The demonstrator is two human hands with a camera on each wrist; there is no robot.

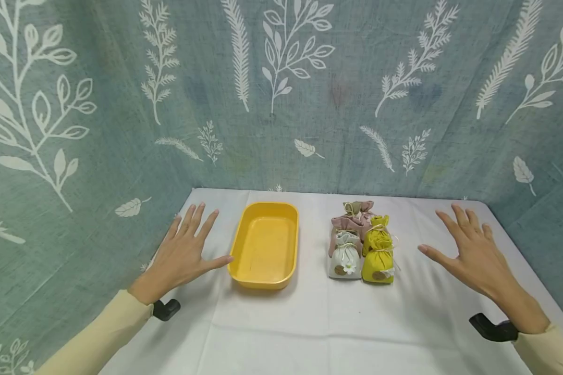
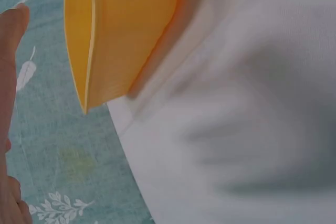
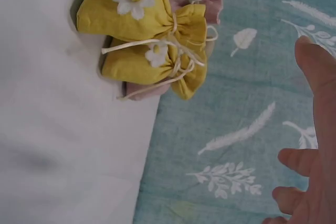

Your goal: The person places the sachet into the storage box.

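My left hand (image 1: 185, 255) is held over the table with its fingers spread, the thumb tip close to the left rim of a yellow rectangular tray (image 1: 264, 285). To the right of the drawstring pouches, my right hand (image 1: 474, 255) hovers with spread fingers and holds nothing. The pouches stand in a tight cluster: a white one (image 1: 345, 260) and a yellow one (image 1: 378, 265) in front, another yellow one (image 3: 139, 66) and pink ones (image 1: 346, 225) behind. Cords tie their necks, and white flowers decorate some of them. The rearmost pouches are partly hidden.
A white cloth (image 1: 281, 333) covers the table. Green-blue curtains (image 1: 309, 130) with white leaf prints hang behind it and along both sides. A black strap mount (image 1: 166, 310) sits at the left wrist, and a similar one (image 1: 492, 328) at the right.
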